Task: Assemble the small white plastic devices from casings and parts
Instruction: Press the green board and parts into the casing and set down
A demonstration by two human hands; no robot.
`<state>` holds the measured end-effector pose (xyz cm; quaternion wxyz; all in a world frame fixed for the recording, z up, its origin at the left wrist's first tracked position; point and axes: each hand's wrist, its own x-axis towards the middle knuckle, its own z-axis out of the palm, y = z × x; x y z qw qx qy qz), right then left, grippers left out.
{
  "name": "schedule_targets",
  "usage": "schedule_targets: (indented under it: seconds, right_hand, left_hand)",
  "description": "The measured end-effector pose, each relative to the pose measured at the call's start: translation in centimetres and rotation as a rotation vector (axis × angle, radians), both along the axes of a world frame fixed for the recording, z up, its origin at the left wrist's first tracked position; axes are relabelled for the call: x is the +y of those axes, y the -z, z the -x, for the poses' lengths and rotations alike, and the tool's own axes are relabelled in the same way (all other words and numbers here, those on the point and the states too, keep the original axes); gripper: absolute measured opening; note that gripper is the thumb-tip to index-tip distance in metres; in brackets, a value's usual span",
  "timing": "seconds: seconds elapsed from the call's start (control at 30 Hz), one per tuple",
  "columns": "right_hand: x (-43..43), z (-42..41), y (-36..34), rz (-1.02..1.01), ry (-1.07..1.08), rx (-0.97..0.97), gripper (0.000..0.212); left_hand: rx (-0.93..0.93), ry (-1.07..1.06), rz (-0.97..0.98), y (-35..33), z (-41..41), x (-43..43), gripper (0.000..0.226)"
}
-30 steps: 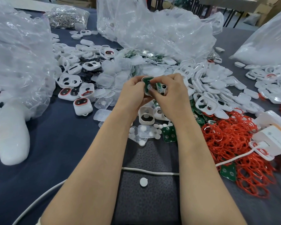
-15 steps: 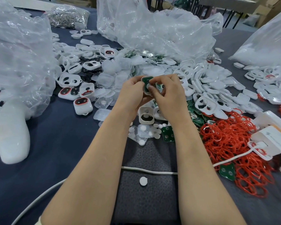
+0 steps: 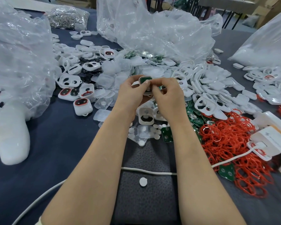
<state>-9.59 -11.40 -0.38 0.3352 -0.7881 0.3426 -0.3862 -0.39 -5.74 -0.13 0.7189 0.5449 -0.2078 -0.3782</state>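
Note:
My left hand (image 3: 131,91) holds a small white casing (image 3: 145,80) with a green circuit board seated in it, raised above the table's middle. My right hand (image 3: 167,96) pinches the casing's right side, thumb and forefinger pressed at the board. Below the hands an open white casing (image 3: 145,116) stands on the table. Green circuit boards (image 3: 166,134) and small white round discs (image 3: 142,142) lie just in front of it. Red rubber rings (image 3: 225,140) are heaped to the right. Finished units with red-rimmed windows (image 3: 82,106) lie to the left.
Large clear plastic bags (image 3: 18,59) rise at the left, at the back centre (image 3: 154,30) and at the far right. White casing halves (image 3: 206,88) cover the table's middle and right. A white cable (image 3: 146,171) crosses near me; a white box (image 3: 269,140) sits right.
The casing and both hands stay in nearly the same spot. My right fingers have shifted slightly on the casing, working at the board.

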Motion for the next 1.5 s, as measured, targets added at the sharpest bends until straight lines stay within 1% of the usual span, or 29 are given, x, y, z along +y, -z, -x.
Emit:
schedule_targets:
  seconds: [0.1, 0.17, 0.23, 0.37, 0.43, 0.47, 0.53, 0.67, 0.8, 0.93, 1.03, 1.07, 1.13, 1.2, 1.23, 1.3, 1.4, 1.47, 1.5]
  right_hand:
    - [-0.1, 0.1, -0.1, -0.103, -0.007, -0.072, 0.023]
    - [-0.1, 0.2, -0.2, -0.19, -0.008, -0.171, 0.019]
    - [-0.2, 0.2, -0.2, -0.231, 0.001, -0.207, 0.014]
    - [-0.3, 0.3, -0.3, -0.231, 0.002, -0.154, 0.005]
    - [-0.3, 0.4, -0.4, -0.248, 0.009, -0.158, 0.012]
    - [-0.4, 0.5, -0.4, -0.254, 0.016, -0.156, 0.012]
    - [-0.6, 0.7, -0.5, -0.264, 0.029, -0.149, 0.008]
    - [-0.8, 0.8, -0.4, -0.275, 0.059, -0.102, 0.015]
    - [-0.9, 0.8, -0.5, -0.266, 0.067, -0.084, 0.013]
    - [-0.7, 0.8, -0.8, -0.299, 0.084, -0.12, 0.013]
    - [-0.8, 1.3, -1.5, -0.343, 0.102, -0.216, 0.013]
    - [-1.1, 1.7, -1.8, -0.337, 0.117, -0.239, 0.013]
    - [-2.4, 2.9, -2.6, -0.25, 0.208, -0.239, 0.013]
    - [-4.4, 4.9, -3.1, -0.125, 0.38, -0.164, 0.017]
    - [-5.5, 6.0, -3.2, -0.083, 0.472, -0.095, 0.021]
    - [-8.1, 8.1, -2.9, -0.074, 0.606, 0.092, 0.028]
    - [-10.3, 9.5, -1.8, -0.157, 0.645, 0.375, 0.039]
    - [-10.8, 9.4, -1.5, -0.172, 0.672, 0.473, 0.042]
    - [-10.9, 9.2, -1.5, -0.165, 0.688, 0.484, 0.041]
  left_hand:
    - [-0.004, 0.025, 0.003, 0.0, -0.1, 0.0, 0.015]
    - [-0.06, 0.014, -0.021, -0.1, -0.1, 0.0, 0.017]
    - [-0.151, 0.01, -0.029, -0.2, 0.0, 0.1, 0.017]
    - [-0.319, 0.051, -0.047, -0.2, 0.6, 0.2, 0.016]
    - [-0.394, 0.071, -0.053, -0.2, 0.7, 0.2, 0.017]
    - [-0.418, 0.089, -0.052, -0.2, 0.6, 0.2, 0.017]
    - [-0.434, 0.127, -0.042, -0.1, 0.6, 0.2, 0.017]
    - [-0.456, 0.179, -0.035, 0.1, 0.7, 0.2, 0.019]
    - [-0.497, 0.162, -0.03, 0.2, 0.7, 0.2, 0.028]
    - [-0.478, 0.131, -0.029, -0.1, 1.1, 0.0, 0.029]
    - [-0.355, 0.111, 0.004, -0.8, 2.1, -0.9, 0.024]
    - [-0.311, 0.106, 0.004, -1.1, 2.6, -1.5, 0.022]
    - [-0.255, 0.097, -0.013, -1.8, 3.5, -2.8, 0.022]
    - [-0.195, 0.103, -0.018, -2.4, 4.6, -4.1, 0.022]
    - [-0.157, 0.11, -0.019, -2.7, 5.1, -4.7, 0.021]
    - [-0.088, 0.139, -0.028, -3.2, 6.2, -5.9, 0.019]
    - [-0.017, 0.18, -0.047, -3.4, 7.5, -7.3, 0.016]
    - [0.008, 0.192, -0.083, -3.3, 8.0, -7.8, 0.018]
    - [0.014, 0.189, -0.091, -3.2, 8.2, -8.0, 0.016]
